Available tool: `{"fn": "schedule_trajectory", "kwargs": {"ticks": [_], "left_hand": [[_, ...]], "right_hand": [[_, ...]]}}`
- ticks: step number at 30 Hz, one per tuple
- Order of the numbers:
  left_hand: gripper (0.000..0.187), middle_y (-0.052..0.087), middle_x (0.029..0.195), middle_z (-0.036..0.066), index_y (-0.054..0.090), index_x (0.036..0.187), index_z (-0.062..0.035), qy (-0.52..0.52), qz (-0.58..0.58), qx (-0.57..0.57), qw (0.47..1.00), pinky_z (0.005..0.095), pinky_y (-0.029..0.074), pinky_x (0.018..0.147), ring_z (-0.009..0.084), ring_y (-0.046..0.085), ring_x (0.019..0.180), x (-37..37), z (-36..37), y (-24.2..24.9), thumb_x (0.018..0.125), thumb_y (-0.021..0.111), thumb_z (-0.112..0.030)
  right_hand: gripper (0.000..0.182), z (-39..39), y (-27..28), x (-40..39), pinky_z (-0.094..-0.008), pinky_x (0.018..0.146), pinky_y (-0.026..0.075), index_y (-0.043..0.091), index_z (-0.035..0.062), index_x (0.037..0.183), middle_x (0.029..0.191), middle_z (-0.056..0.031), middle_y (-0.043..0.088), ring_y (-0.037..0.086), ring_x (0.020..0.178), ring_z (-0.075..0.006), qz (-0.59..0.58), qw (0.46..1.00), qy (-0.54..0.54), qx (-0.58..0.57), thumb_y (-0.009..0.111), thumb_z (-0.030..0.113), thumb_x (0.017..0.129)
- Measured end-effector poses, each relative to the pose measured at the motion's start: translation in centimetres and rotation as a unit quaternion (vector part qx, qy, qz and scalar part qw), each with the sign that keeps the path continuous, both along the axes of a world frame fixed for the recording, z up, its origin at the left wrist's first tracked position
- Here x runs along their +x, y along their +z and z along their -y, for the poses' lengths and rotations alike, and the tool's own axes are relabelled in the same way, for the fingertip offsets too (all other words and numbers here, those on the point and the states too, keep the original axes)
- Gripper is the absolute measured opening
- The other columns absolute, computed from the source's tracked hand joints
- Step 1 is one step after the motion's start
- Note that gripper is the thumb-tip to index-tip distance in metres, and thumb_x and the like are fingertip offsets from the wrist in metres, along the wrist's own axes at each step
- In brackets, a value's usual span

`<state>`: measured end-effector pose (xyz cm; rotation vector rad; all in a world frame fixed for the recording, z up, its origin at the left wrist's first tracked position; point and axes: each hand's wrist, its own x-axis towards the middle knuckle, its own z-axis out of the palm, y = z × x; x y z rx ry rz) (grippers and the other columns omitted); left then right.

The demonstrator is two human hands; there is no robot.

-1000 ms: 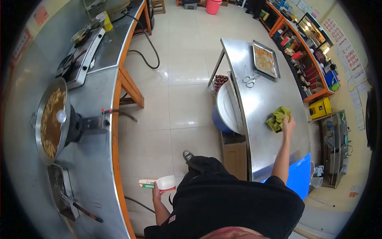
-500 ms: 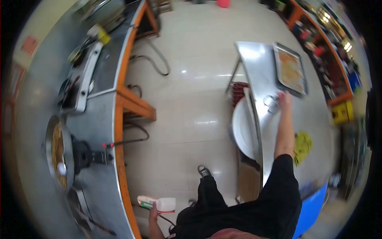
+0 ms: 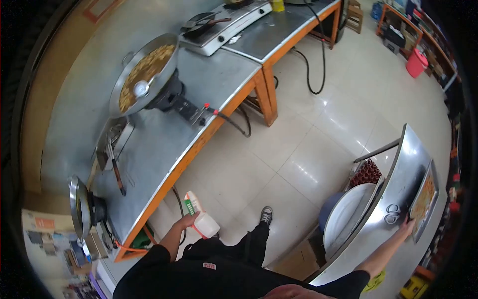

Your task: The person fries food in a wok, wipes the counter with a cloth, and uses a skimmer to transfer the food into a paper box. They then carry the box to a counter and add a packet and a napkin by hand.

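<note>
My left hand (image 3: 191, 218) is closed around a white packet (image 3: 206, 225) with green and red-orange print, held low over the floor beside my legs. On the steel table at the right, my right hand (image 3: 409, 226) has its fingers together at the pair of scissors (image 3: 392, 213). The two scissor loops point away from the fingers, and the blades are hidden at the hand. Just beyond the fingertips lies a metal tray (image 3: 424, 203) with an orange-brown layer in it. A yellow-green cloth (image 3: 376, 281) shows partly behind my right forearm.
A steel counter (image 3: 154, 154) runs along the left. On it are a wok (image 3: 119, 89) of oil with frying pieces and a thermometer (image 3: 141, 88), a long-handled strainer (image 3: 117, 174), a second pan (image 3: 77, 209) and a gas stove (image 3: 214, 42). A large white basin (image 3: 348, 209) sits below the right table.
My view has swung left, so the wok and counter appear more fully and the right table sits further right. My left hand still holds the packet; my right hand remains by the scissors.
</note>
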<state>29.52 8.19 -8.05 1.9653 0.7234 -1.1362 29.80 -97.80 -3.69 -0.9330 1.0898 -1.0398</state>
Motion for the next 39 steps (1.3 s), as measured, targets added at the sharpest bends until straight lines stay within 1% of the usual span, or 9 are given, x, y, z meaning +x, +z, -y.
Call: {"fn": "schedule_trajectory", "kwargs": {"ticks": [6, 12, 13, 16, 21, 24, 28, 32, 39], "left_hand": [[0.066, 0.057, 0.123, 0.017, 0.050, 0.129, -0.0037, 0.030, 0.063, -0.049, 0.996, 0.0349, 0.047, 0.089, 0.0247, 0.058, 0.108, -2.1, -1.9, -1.9, 0.094, 0.033, -0.057], [0.062, 0.062, 0.112, 0.013, 0.051, 0.128, -0.0057, 0.121, 0.079, -0.106, 0.984, 0.0349, 0.053, 0.076, 0.0214, 0.063, 0.095, -6.8, -5.8, -3.8, 0.095, 0.033, -0.055], [0.062, 0.061, 0.113, 0.013, 0.052, 0.127, -0.0051, 0.140, 0.072, -0.109, 0.981, 0.0347, 0.053, 0.075, 0.0217, 0.063, 0.094, -8.4, -6.1, -3.4, 0.095, 0.033, -0.055], [0.058, 0.063, 0.109, 0.012, 0.052, 0.126, -0.0064, 0.180, 0.068, -0.110, 0.975, 0.0353, 0.054, 0.072, 0.0214, 0.064, 0.091, -14.0, -9.1, -5.6, 0.096, 0.035, -0.052], [0.061, 0.063, 0.102, 0.013, 0.052, 0.124, -0.0025, 0.361, 0.174, -0.140, 0.906, 0.0337, 0.055, 0.064, 0.0215, 0.064, 0.082, -24.6, -13.5, -5.6, 0.095, 0.036, -0.054], [0.065, 0.063, 0.102, 0.012, 0.052, 0.124, -0.0040, 0.411, 0.118, -0.114, 0.897, 0.0315, 0.054, 0.064, 0.0217, 0.064, 0.081, -33.9, -18.1, -10.6, 0.092, 0.040, -0.059], [0.071, 0.063, 0.094, 0.010, 0.053, 0.123, -0.0067, 0.616, 0.157, -0.108, 0.764, 0.0330, 0.053, 0.055, 0.0211, 0.064, 0.075, -45.3, -20.7, -12.9, 0.086, 0.044, -0.066], [0.068, 0.062, 0.099, 0.003, 0.048, 0.128, -0.0139, 0.731, 0.110, -0.073, 0.669, 0.0353, 0.052, 0.058, 0.0195, 0.059, 0.075, -57.3, -18.9, -15.7, 0.086, 0.043, -0.067], [0.070, 0.056, 0.115, 0.005, 0.046, 0.131, -0.0170, 0.816, 0.048, -0.074, 0.572, 0.0357, 0.049, 0.065, 0.0199, 0.057, 0.086, -66.0, -8.9, -17.0, 0.085, 0.042, -0.070]], "right_hand": [[0.053, -11.5, 0.7, -10.6, -0.0436, 0.098, 0.046, 0.042, -0.0100, 0.126, 0.125, -0.0165, 0.049, 0.052, 0.109, -0.0303, -0.014, 0.999, 0.035, 0.009, 0.052, 0.031, 0.095], [0.024, -37.7, 7.2, -18.7, -0.0397, 0.080, 0.053, 0.056, -0.0025, 0.096, 0.105, -0.0129, 0.057, 0.057, 0.097, -0.0229, -0.077, 0.968, 0.239, -0.010, 0.052, 0.020, 0.088], [0.024, -45.7, 12.4, -16.9, -0.0411, 0.078, 0.054, 0.056, -0.0024, 0.096, 0.105, -0.0129, 0.056, 0.057, 0.094, -0.0225, -0.083, 0.971, 0.225, 0.019, 0.052, 0.020, 0.087], [0.031, -50.8, 8.8, -20.1, -0.0420, 0.085, 0.054, 0.048, -0.0031, 0.108, 0.111, -0.0180, 0.054, 0.061, 0.091, -0.0298, -0.064, 0.943, 0.301, 0.128, 0.057, 0.017, 0.086], [0.019, -65.5, 9.6, -18.4, -0.0427, 0.083, 0.053, 0.056, 0.0036, 0.095, 0.101, -0.0104, 0.061, 0.062, 0.088, -0.0242, -0.099, 0.873, 0.438, 0.191, 0.061, 0.017, 0.083], [0.042, -74.4, 13.2, -16.3, -0.0440, 0.083, 0.052, 0.050, -0.0002, 0.122, 0.119, -0.0099, 0.056, 0.057, 0.105, -0.0241, -0.070, 0.810, 0.561, 0.157, 0.057, 0.016, 0.084], [0.038, -83.6, 10.6, -13.5, -0.0410, 0.084, 0.052, 0.050, -0.0014, 0.121, 0.117, -0.0104, 0.056, 0.058, 0.104, -0.0235, -0.047, 0.735, 0.666, 0.118, 0.052, 0.016, 0.087], [0.020, -93.9, 8.1, -10.8, -0.0383, 0.074, 0.056, 0.052, 0.0025, 0.105, 0.104, -0.0088, 0.059, 0.060, 0.094, -0.0219, -0.079, 0.730, 0.670, 0.107, 0.056, 0.010, 0.088], [0.024, -109.5, -0.9, -2.6, -0.0455, 0.088, 0.055, 0.051, 0.0001, 0.112, 0.106, -0.0104, 0.059, 0.060, 0.097, -0.0219, -0.027, 0.679, 0.720, 0.140, 0.055, 0.006, 0.088]]}}
